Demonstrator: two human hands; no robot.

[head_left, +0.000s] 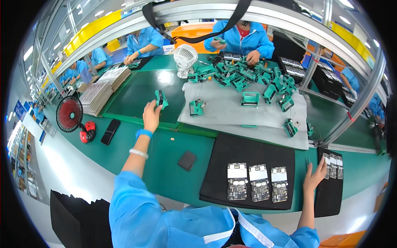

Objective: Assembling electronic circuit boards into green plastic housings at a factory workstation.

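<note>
Within the whole view, we have our left hand (pixel 151 117) at nine o'clock, thumb and fingers closed in a narrow pinch on the near end of a green holder (pixel 161 99). That holder sits just beyond the fingertips, over the shiny green mat (pixel 140 101).

Our right hand (pixel 315 175) is at four o'clock, with a wide gap between thumb and fingers. Its fingertips reach the nearest of the circuit boards on the narrow black pad (pixel 329 202); we cannot tell whether they press on it. Thin tweezers (pixel 307 160) stand out just beside the thumb.

Between four and five o'clock we see three boards (pixel 259 182) in a row on a wide black mat (pixel 217 182). Between one and two o'clock, more green holders (pixel 242 78) lie heaped on a white sheet (pixel 219 118), with a few apart nearer us. The counter (pixel 165 175) also carries a white fan (pixel 185 58) at twelve o'clock and a phone (pixel 110 132) at nine.
</note>
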